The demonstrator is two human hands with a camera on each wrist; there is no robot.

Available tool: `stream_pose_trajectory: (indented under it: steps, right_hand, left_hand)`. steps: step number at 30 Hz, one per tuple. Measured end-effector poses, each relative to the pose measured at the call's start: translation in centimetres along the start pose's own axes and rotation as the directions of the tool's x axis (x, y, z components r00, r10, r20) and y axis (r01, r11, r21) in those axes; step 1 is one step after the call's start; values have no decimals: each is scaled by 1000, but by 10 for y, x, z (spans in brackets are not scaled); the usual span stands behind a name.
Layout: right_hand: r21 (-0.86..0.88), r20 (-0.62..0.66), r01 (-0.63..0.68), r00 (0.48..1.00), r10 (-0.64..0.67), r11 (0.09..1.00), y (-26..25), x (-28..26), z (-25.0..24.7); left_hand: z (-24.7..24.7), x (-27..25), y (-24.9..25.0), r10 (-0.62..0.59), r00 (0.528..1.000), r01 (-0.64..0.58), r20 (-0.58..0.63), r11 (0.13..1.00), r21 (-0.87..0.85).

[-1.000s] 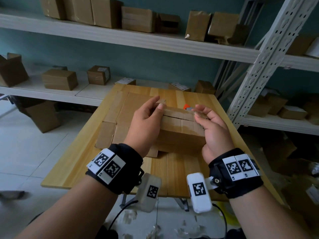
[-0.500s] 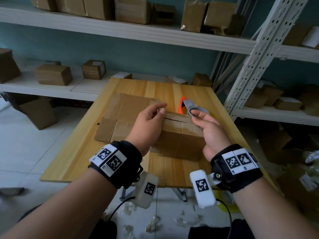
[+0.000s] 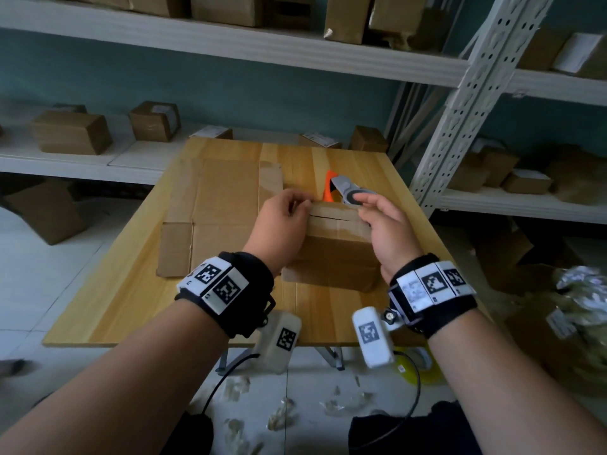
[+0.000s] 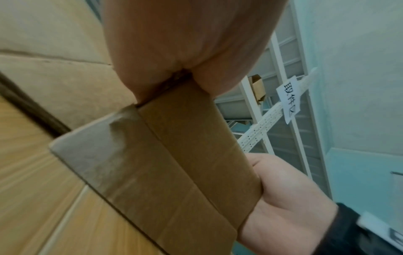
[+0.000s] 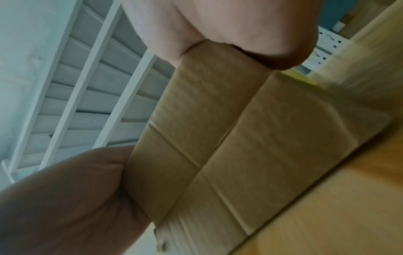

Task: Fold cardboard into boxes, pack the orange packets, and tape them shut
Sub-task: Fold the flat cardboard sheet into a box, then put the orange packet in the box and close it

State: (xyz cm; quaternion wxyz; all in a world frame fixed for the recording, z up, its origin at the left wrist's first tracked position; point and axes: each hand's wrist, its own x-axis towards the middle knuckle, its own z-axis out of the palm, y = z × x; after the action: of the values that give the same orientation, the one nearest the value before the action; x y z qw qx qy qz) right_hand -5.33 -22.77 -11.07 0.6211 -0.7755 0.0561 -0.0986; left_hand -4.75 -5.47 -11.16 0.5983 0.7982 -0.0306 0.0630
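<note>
- One box [image 3: 331, 251] sits on the worktop [image 3: 138, 290], flaps folded shut; one flat cardboard sheet [image 3: 216, 205] lies just left of it.
- One tape dispenser [image 3: 348, 192], grey and orange, is at the box's far right corner.
- Left hand [image 3: 282, 221] lies over the box's left top edge, fingers curled, pinching the flap there.
- Right hand [image 3: 384, 224], palm against the right side, fingers closed on the dispenser.
</note>
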Motion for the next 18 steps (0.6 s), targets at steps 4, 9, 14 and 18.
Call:
stream_pose_trajectory:
  steps: [4, 9, 14, 18]
  right_hand:
    - [-42, 20, -6, 1000, 7, 999, -1, 6, -1]
    - [-151, 44, -85, 995, 93, 985, -2, 10, -1]
    - [-235, 50, -189, 977, 206, 954, 11, 28, -20]
    - [-376, -50, -170, 985, 163, 911, 12, 31, -41]
  left_hand:
    - [-2, -1, 2, 141, 990, -135, -27, 979, 150]
    - [-7, -8, 4, 177, 970, -223, 166, 921, 320]
    - [-12, -12, 5, 143, 965, -219, 219, 899, 379]
    - [-19, -13, 8, 121, 962, -213, 245, 894, 395]
